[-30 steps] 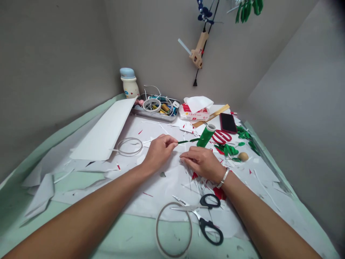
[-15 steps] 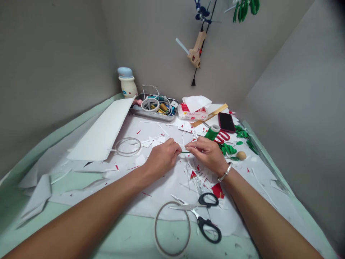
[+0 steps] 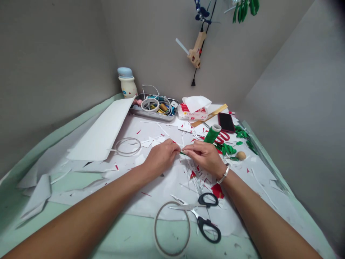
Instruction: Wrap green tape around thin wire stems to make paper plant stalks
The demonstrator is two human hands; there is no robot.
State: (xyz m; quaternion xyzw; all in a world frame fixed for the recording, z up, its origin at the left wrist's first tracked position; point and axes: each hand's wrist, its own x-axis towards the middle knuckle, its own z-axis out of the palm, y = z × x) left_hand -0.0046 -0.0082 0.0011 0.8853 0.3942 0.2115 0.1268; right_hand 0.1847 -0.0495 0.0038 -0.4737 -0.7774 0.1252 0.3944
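My left hand (image 3: 161, 155) and right hand (image 3: 205, 155) have now come together above the paper scraps (image 3: 195, 180). The fingers (image 3: 175, 148) of both hands are pressed closed on a thin green stem (image 3: 183, 153), which lies between them and is held there. Just beyond stands a tilted roll of green tape (image 3: 212, 133). The fingers hide most of the stem, so I cannot see its ends well.

Free passage leftward from the left fingers (image 3: 172, 148) to the transparent tape ring (image 3: 128, 146), green tape roll (image 3: 212, 134) just beyond the right fingers (image 3: 187, 150), red-handled scissors (image 3: 222, 137) behind it, black-handled scissors (image 3: 204, 216) well below the fingers
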